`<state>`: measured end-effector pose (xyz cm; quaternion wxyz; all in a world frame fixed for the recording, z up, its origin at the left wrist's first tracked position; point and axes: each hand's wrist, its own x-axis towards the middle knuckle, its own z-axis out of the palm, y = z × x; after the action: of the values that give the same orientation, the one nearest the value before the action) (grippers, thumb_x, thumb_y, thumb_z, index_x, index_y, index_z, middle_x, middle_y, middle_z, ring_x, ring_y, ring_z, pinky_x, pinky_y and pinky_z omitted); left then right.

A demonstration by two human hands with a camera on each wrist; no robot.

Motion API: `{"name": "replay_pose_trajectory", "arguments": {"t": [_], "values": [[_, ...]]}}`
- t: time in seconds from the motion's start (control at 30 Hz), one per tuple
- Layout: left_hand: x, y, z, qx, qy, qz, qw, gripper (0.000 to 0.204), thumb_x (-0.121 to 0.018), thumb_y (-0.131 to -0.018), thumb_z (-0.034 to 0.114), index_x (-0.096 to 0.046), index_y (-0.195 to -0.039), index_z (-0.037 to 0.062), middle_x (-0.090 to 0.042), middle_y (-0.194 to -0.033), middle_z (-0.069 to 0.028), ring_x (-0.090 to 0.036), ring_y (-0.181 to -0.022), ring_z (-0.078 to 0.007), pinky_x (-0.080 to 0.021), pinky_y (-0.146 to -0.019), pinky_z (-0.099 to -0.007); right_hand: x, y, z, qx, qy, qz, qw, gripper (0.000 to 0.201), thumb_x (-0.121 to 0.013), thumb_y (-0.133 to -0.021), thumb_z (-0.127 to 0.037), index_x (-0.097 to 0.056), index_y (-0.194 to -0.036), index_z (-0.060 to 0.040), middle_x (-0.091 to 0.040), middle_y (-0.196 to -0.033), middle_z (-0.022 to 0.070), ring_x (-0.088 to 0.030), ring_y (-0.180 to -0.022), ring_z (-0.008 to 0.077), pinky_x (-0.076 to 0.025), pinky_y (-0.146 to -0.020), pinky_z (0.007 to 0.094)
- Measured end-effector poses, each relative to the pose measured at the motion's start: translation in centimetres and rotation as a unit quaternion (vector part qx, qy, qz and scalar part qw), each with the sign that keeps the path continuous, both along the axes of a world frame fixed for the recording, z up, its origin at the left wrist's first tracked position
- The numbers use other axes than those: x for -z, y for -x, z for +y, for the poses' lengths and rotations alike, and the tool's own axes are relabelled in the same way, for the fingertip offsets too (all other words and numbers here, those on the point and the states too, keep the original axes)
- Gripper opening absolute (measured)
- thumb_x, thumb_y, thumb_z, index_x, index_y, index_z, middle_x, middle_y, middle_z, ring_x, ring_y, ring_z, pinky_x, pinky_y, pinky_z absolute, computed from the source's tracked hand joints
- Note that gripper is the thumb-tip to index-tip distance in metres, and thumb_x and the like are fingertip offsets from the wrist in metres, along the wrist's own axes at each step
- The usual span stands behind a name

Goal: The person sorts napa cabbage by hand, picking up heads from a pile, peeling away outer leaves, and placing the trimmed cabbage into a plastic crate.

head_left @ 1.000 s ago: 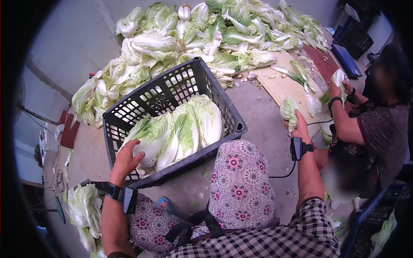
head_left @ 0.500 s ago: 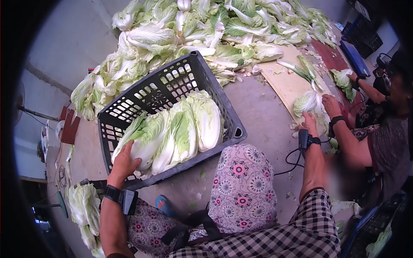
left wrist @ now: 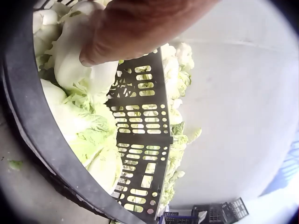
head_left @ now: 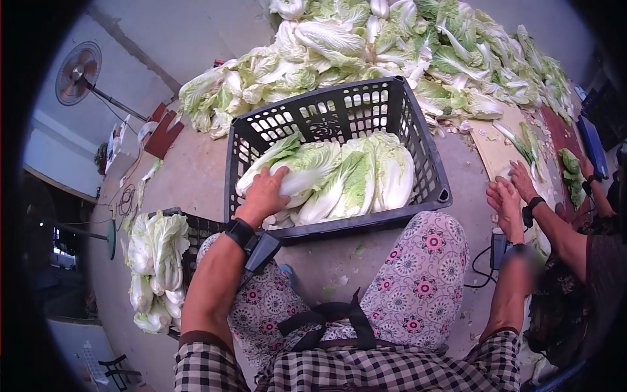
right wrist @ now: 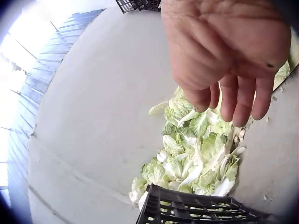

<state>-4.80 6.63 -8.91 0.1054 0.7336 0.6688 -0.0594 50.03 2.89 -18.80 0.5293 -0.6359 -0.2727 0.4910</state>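
My left hand (head_left: 262,195) rests on the leftmost napa cabbage (head_left: 300,171) in a black plastic crate (head_left: 339,230). In the left wrist view its thumb (left wrist: 112,49) lies across a white cabbage base; the other fingers are out of sight there. More napa cabbages (head_left: 356,183) lie side by side in the crate. To the right, my right hand (head_left: 506,202) hovers near the pale board's near end, beside another person's hand (head_left: 524,179). In the right wrist view its palm is bare and its fingers hang loosely bent, holding nothing.
A big heap of napa cabbages (head_left: 392,49) lies behind the crate. A second crate (head_left: 199,228) with cabbages stands at left, a fan (head_left: 80,73) behind it. Scraps lie around the board (head_left: 490,147). A black cable (head_left: 480,277) loops by my right wrist.
My right hand has let go of the cabbage it held by the board and drawn back. My left hand has moved further over the cabbages in the crate. The head view has turned left.
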Motion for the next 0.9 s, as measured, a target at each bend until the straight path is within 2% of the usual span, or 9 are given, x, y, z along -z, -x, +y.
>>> {"name": "replay_pose_trajectory", "arguments": {"t": [0.13, 0.37, 0.47, 0.5, 0.6, 0.73, 0.77, 0.87, 0.9], "values": [[-1.7, -0.3, 0.1, -0.02, -0.02, -0.011, 1.0, 0.067, -0.069, -0.065, 0.022, -0.047, -0.128, 0.0161, -0.055, -0.109, -0.0175, -0.058, -0.1, -0.0352, -0.048, -0.086, -0.0417, -3.8, 2.9, 0.3, -0.072, -0.021, -0.045, 0.996, 0.035, -0.058, -0.091, -0.024, -0.052, -0.12, -0.0065, -0.063, -0.103, 0.0042, -0.061, -0.086, 0.0102, -0.05, -0.073, 0.0234], [-5.9, -0.2, -0.2, -0.092, -0.021, -0.209, 0.973, 0.071, -0.071, -0.065, 0.028, -0.047, -0.129, 0.0121, -0.062, -0.11, -0.0218, -0.06, -0.101, -0.0333, -0.047, -0.087, -0.0385, -7.4, 5.6, -0.4, -0.124, -0.065, -0.059, 0.988, 0.034, -0.056, -0.091, -0.024, -0.052, -0.12, -0.0055, -0.063, -0.103, 0.0053, -0.061, -0.087, 0.0107, -0.049, -0.075, 0.0239], [-3.9, 2.4, 0.8, -0.086, -0.053, -0.393, 0.914, 0.068, -0.071, -0.067, 0.028, -0.048, -0.128, 0.0074, -0.063, -0.107, -0.0199, -0.062, -0.098, -0.0293, -0.046, -0.088, -0.0359, -9.3, 6.9, -0.8, -0.152, -0.086, -0.081, 0.981, 0.037, -0.057, -0.09, -0.025, -0.052, -0.12, -0.0047, -0.063, -0.103, 0.0063, -0.06, -0.088, 0.0115, -0.049, -0.076, 0.0247], [-6.6, 1.2, -0.2, -0.128, -0.029, -0.401, 0.907, 0.067, -0.07, -0.07, 0.028, -0.047, -0.128, 0.0049, -0.064, -0.102, -0.0166, -0.061, -0.092, -0.0238, -0.051, -0.076, -0.0344, -10.0, 7.5, -0.9, -0.163, -0.092, -0.09, 0.978, 0.037, -0.058, -0.09, -0.025, -0.052, -0.12, -0.0041, -0.063, -0.104, 0.0068, -0.06, -0.088, 0.0118, -0.048, -0.077, 0.0252], [-9.2, 1.5, -1.0, -0.186, 0.026, -0.515, 0.837, 0.067, -0.067, -0.074, 0.03, -0.042, -0.131, 0.0043, -0.06, -0.101, -0.0123, -0.059, -0.087, -0.0176, -0.05, -0.056, -0.027, -12.5, 9.8, -1.2, -0.203, -0.102, -0.134, 0.965, 0.04, -0.058, -0.089, -0.024, -0.051, -0.121, -0.0023, -0.062, -0.107, 0.009, -0.059, -0.093, 0.0142, -0.047, -0.081, 0.0273], [-9.9, 2.4, -1.4, -0.159, -0.031, -0.589, 0.792, 0.066, -0.063, -0.075, 0.035, -0.043, -0.131, 0.0058, -0.056, -0.115, -0.0115, -0.059, -0.095, -0.0198, -0.052, -0.061, -0.0318, -14.6, 12.2, -1.3, -0.264, -0.131, -0.162, 0.942, 0.045, -0.06, -0.087, -0.024, -0.049, -0.123, -0.0003, -0.059, -0.114, 0.0117, -0.056, -0.102, 0.0173, -0.045, -0.087, 0.0306], [-9.7, 2.3, -1.3, -0.147, -0.05, -0.637, 0.755, 0.068, -0.067, -0.072, 0.031, -0.042, -0.13, 0.004, -0.059, -0.108, -0.0131, -0.061, -0.088, -0.0201, -0.052, -0.058, -0.0286, -14.3, 12.5, -1.2, -0.275, -0.151, -0.156, 0.937, 0.054, -0.066, -0.082, -0.025, -0.047, -0.126, -0.0007, -0.057, -0.118, 0.0145, -0.055, -0.107, 0.0218, -0.044, -0.09, 0.0329], [-10.2, 1.6, -1.7, -0.107, -0.061, -0.645, 0.754, 0.069, -0.066, -0.073, 0.03, -0.04, -0.131, 0.0035, -0.057, -0.111, -0.0141, -0.06, -0.093, -0.0202, -0.053, -0.061, -0.0296, -17.1, 15.2, -1.8, -0.294, -0.164, -0.309, 0.889, 0.065, -0.07, -0.077, -0.026, -0.043, -0.131, -0.0017, -0.054, -0.122, 0.0172, -0.054, -0.108, 0.0257, -0.043, -0.093, 0.0345], [-10.3, 1.3, -1.8, -0.114, -0.051, -0.65, 0.749, 0.067, -0.065, -0.074, 0.03, -0.041, -0.131, 0.003, -0.057, -0.11, -0.0135, -0.059, -0.095, -0.0187, -0.053, -0.064, -0.0296, -17.2, 15.8, -1.8, -0.3, -0.169, -0.338, 0.876, 0.079, -0.074, -0.071, -0.025, -0.036, -0.136, -0.0039, -0.046, -0.131, 0.0208, -0.048, -0.118, 0.0322, -0.04, -0.099, 0.0375]]}}
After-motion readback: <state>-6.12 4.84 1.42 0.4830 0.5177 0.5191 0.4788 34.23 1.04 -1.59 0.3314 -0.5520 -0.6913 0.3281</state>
